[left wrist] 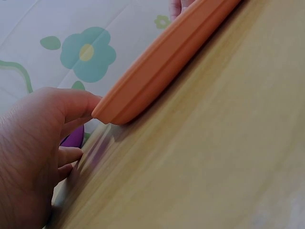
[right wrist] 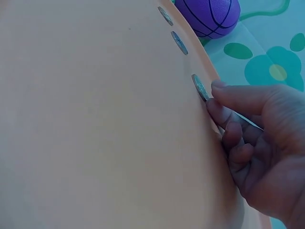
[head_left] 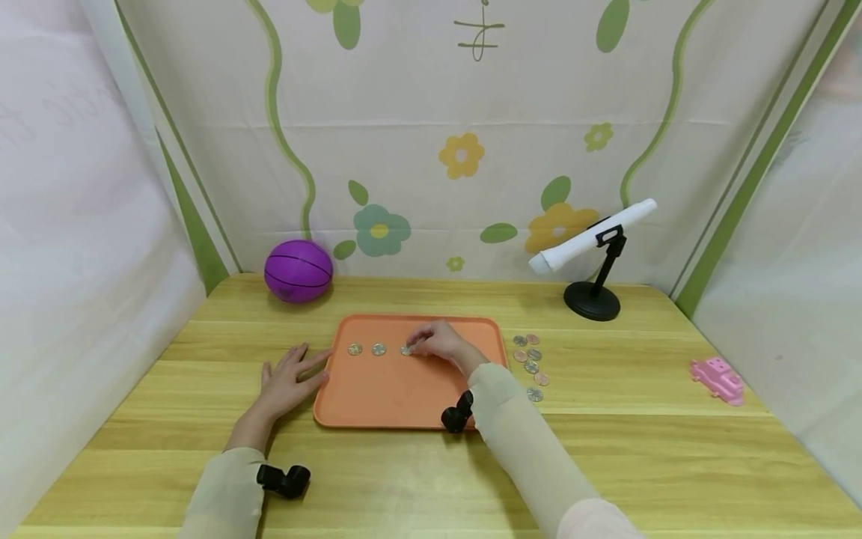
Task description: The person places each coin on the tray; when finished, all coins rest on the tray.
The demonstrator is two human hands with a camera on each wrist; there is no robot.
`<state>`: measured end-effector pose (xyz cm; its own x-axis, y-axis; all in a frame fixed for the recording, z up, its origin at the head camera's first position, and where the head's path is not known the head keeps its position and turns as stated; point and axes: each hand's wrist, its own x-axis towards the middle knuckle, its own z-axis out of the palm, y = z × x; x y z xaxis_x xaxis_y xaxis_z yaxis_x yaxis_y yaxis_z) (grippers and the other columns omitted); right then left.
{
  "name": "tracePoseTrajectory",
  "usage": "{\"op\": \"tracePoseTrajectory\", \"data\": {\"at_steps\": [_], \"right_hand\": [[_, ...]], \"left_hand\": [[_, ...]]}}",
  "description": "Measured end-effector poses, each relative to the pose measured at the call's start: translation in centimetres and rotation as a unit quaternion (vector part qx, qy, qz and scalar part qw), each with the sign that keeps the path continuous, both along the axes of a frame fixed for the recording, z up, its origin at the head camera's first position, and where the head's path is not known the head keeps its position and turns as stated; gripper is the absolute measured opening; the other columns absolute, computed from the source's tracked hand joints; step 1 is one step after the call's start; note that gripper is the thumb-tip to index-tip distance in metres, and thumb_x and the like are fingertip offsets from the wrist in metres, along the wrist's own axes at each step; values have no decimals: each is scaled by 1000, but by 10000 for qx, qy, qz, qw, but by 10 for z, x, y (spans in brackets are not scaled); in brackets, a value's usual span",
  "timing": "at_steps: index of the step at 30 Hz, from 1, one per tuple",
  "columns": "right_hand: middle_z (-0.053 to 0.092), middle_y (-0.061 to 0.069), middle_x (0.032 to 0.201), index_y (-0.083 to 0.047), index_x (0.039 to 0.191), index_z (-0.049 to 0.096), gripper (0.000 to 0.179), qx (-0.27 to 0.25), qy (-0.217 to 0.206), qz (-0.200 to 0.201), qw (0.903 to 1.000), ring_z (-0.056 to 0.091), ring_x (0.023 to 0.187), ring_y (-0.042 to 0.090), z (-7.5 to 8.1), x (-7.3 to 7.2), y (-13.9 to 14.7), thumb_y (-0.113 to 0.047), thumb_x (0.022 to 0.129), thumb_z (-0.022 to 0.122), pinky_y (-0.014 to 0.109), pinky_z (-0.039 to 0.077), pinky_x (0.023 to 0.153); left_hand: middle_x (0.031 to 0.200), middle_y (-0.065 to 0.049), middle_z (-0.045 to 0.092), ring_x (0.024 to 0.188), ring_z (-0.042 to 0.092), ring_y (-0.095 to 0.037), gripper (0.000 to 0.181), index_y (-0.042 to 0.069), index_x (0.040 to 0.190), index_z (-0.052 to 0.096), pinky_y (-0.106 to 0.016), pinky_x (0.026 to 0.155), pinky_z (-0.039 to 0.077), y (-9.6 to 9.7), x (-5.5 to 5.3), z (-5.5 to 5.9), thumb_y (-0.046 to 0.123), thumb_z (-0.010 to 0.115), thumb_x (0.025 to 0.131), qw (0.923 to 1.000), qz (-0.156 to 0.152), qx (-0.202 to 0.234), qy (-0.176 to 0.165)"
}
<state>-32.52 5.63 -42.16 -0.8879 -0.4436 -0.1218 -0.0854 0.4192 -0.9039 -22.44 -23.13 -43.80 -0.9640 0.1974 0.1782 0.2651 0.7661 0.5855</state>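
Note:
An orange tray (head_left: 397, 397) lies on the table, with a row of three silver coins along its far side. My right hand (head_left: 441, 343) is over the tray at the third coin (right wrist: 200, 87), which lies on the tray surface. In the right wrist view, the index fingertip is right at that coin's edge, the thumb tip stands a little apart, and the other fingers are curled. The first coin (head_left: 355, 349) and the second coin (head_left: 378, 349) lie to its left. My left hand (head_left: 286, 385) rests with fingers spread on the table, fingertips at the tray's left edge.
Several silver and copper-coloured coins (head_left: 531, 367) lie right of the tray. A purple ball (head_left: 298, 271) sits at the back left. A white microphone-like stick (head_left: 592, 238) on a black stand (head_left: 592, 301) is at the back right. A pink toy car (head_left: 717, 380) lies far right.

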Motion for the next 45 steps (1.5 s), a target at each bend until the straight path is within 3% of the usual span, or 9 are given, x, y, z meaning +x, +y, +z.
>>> {"op": "tracePoseTrajectory", "data": {"at_steps": [9,13,24,31,38,45], "right_hand": [[61,10,82,-4,109,60,30,-363,-435,135,9983,47,58,19,9,5,12,-15,81,61,27,38,50],[60,10,90,-2,112,56,32,-532,-553,121,9970,51,64,25,18,6,18,-14,83,58,31,44,56],[57,11,104,-2,117,52,41,-806,-319,-289,9958,47,83,34,50,-2,56,-20,82,61,46,37,72],[54,13,107,-2,118,51,41,-747,-97,-390,9964,43,95,43,56,-1,99,-20,83,59,49,36,76],[55,12,103,3,117,50,41,-743,236,-592,9952,50,75,23,57,5,139,-19,84,57,28,40,58],[52,8,99,7,120,44,48,-621,248,-838,9942,48,75,20,50,16,176,-23,84,57,35,41,64]], "left_hand": [[135,-26,21,124,11,-40,48,15,126,47,-63,87,-8,1,-1,1,38,51,85,10000,-33,-11,20],[135,-27,22,124,11,-41,47,15,126,48,-63,87,-8,0,0,2,37,52,85,10000,-27,8,41],[135,-27,21,124,10,-41,47,14,126,47,-63,87,-8,0,1,1,36,52,85,10000,9,-23,44],[135,-27,21,123,11,-42,47,15,126,48,-63,87,-7,1,2,0,37,52,84,10000,22,-59,44],[134,-27,21,123,11,-42,47,15,126,48,-64,87,-7,1,3,-1,36,52,84,10000,17,-33,55],[135,-27,21,123,11,-42,47,15,126,47,-64,87,-7,1,2,0,36,52,84,10000,0,-27,44]]}}
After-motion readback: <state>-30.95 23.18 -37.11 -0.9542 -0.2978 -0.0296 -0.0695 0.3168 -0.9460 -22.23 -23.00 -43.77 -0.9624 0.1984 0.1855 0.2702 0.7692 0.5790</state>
